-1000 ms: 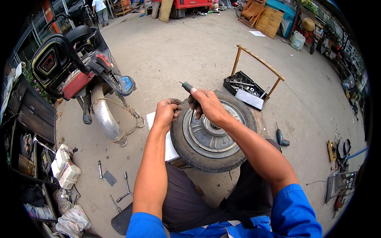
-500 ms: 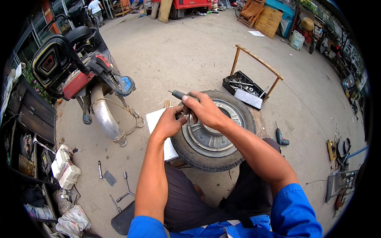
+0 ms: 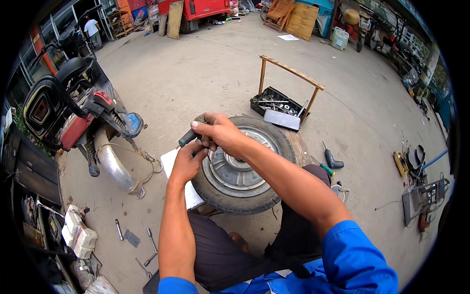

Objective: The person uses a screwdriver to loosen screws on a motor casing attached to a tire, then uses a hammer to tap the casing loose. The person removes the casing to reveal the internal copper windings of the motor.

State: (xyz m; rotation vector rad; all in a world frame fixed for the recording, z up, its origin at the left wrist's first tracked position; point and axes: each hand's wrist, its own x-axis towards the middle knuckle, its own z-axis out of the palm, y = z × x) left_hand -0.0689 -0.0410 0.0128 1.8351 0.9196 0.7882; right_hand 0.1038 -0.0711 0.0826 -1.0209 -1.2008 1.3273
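Observation:
Pinched between the thumb and fingers of my right hand (image 3: 220, 133) is a dark green screwdriver-like tool (image 3: 188, 138), its thin tip slanting down to the left. Just below, my left hand (image 3: 186, 164) has its fingers closed up against the right fingertips; whatever they grip is too small to make out. Both hands hover over the far left side of a wheel (image 3: 234, 205), which lies flat in front of my knees with its grey metal hub facing up. Partly under the wheel's left side is a white board (image 3: 193, 196).
Beyond the wheel stands an open black toolbox (image 3: 255, 106) beside a wooden frame (image 3: 293, 71). A drill-like tool (image 3: 334, 160) and a green-handled tool (image 3: 327, 169) lie right of my knee. An electric scooter (image 3: 81, 117) stands left; wrenches (image 3: 152, 243) lie on the ground.
The view has turned to the right, so the surroundings sit further left. In my right hand the tool has tilted, its tip swinging from up-left to down-left. Both hands stay together over the wheel.

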